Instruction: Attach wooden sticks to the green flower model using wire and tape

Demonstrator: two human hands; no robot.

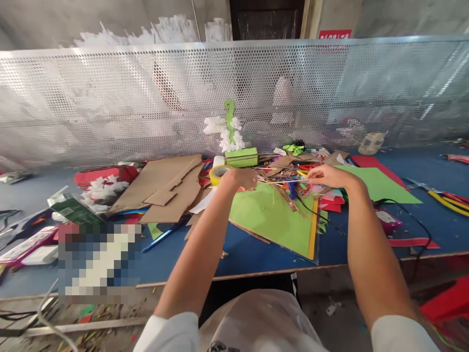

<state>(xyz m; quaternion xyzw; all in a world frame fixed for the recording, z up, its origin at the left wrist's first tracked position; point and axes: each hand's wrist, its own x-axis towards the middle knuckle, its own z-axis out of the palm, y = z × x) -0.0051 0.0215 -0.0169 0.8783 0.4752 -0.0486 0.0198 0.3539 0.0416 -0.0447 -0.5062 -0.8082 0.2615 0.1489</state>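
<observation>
A thin pale stick (280, 182) runs level between my two hands, above the green sheet. My left hand (245, 180) is closed at its left end. At the other end, the thumb and fingers of my right hand (324, 175) pinch it. Just beneath the stick, close to my right hand, lies a blue-handled tool (292, 189) with a black cord, partly covered. Below both hands spreads the light green sheet (271, 220) with a yellow strip along its right side. A roll of yellow tape (220, 174) stands beside my left wrist.
Brown cardboard pieces (172, 188) lie left, scraps and sticks behind my hands. A green figure with white ruffles (230, 127) stands on a green block (242, 157) before the perforated metal screen (128, 107). Yellow-handled pliers (445, 201) and a green sheet (381, 183) are right.
</observation>
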